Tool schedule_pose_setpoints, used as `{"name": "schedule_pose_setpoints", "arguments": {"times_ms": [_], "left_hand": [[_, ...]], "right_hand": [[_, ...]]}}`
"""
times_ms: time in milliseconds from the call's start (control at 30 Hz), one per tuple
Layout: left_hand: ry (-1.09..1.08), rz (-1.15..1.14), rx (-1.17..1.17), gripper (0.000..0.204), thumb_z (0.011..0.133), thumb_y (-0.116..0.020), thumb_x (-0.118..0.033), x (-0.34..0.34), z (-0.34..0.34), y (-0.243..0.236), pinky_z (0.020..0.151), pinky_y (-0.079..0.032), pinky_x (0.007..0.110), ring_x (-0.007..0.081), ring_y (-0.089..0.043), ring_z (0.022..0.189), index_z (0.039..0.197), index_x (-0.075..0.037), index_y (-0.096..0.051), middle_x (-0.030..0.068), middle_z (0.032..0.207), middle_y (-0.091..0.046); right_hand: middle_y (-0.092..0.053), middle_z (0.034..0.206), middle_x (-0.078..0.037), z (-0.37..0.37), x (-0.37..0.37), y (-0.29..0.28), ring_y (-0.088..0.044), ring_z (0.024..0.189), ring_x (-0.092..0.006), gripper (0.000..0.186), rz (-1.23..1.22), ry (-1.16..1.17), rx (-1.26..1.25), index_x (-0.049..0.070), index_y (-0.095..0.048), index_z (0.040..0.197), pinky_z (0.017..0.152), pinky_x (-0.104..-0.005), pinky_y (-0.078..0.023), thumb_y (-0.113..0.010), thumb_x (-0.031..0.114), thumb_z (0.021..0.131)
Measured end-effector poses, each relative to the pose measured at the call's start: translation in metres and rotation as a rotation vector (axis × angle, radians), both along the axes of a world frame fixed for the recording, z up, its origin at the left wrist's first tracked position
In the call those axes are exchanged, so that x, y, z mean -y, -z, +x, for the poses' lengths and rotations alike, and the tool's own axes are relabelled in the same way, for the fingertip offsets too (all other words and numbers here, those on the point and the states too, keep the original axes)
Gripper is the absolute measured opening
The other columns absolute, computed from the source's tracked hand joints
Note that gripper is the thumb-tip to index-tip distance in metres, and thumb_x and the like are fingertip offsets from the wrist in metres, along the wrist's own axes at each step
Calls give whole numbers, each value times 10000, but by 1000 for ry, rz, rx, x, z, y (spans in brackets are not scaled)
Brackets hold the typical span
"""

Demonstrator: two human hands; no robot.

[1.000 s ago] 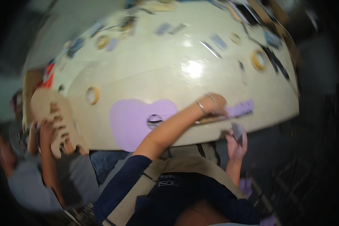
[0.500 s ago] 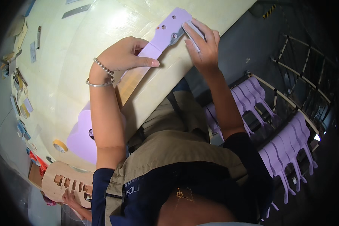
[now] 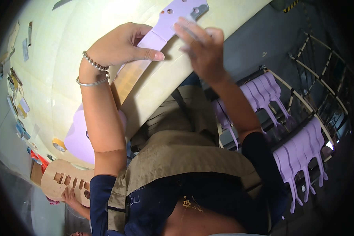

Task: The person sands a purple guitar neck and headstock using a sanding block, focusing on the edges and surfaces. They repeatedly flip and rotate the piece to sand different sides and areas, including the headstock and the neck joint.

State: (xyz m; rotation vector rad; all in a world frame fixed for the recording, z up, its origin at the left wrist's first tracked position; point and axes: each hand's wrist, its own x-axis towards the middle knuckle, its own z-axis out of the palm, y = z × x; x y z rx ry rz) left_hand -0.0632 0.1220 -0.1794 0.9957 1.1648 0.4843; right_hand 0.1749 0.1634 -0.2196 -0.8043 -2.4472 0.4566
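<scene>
A light purple guitar lies slantwise on the pale covered table [image 3: 70, 70], its headstock [image 3: 179, 10] at the top edge and its body [image 3: 76, 135] partly behind my left forearm. Yellowish tape [image 3: 131, 78] covers the face of the neck. My left hand [image 3: 120, 45] is closed round the neck below the headstock, thumb across its near side. A grey, bared patch [image 3: 200, 11] marks the headstock's near edge. Beside that edge my right hand [image 3: 204, 49] is blurred by motion, fingers bent round a pale flat pad that mostly hides behind them.
Purple guitar parts [image 3: 259, 92] hang on a rack to the right, with more purple parts [image 3: 303, 147] nearer. A tape roll [image 3: 59, 144] and small tools line the table's left side. Another person's hand [image 3: 69, 195] touches a bare wooden guitar body [image 3: 51, 181] at lower left.
My right hand has come down off the headstock's edge toward the neck, uncovering more of the grey patch. The guitar and my left hand sit higher and further left in view.
</scene>
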Motion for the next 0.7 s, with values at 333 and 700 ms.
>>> {"name": "schedule_pose_setpoints", "arguments": {"times_ms": [333,700], "left_hand": [[-24,22,9,400,772,-818,-307,1,2,0,654,-456,235,80,-534,691,944,25,-674,4,754,-636],[91,-77,-68,434,792,-807,-204,-4,-3,-3,736,-478,222,56,-560,800,1073,65,-616,4,889,-639]], "right_hand": [[-608,1237,104,4,-39,16,-427,785,-196,430,182,37,22,207,-666,1196,759,-297,-408,-704,293,777],[-599,1255,111,-11,3,0,-421,789,-188,439,84,33,3,266,-663,1208,746,-303,-405,-709,300,773]]}}
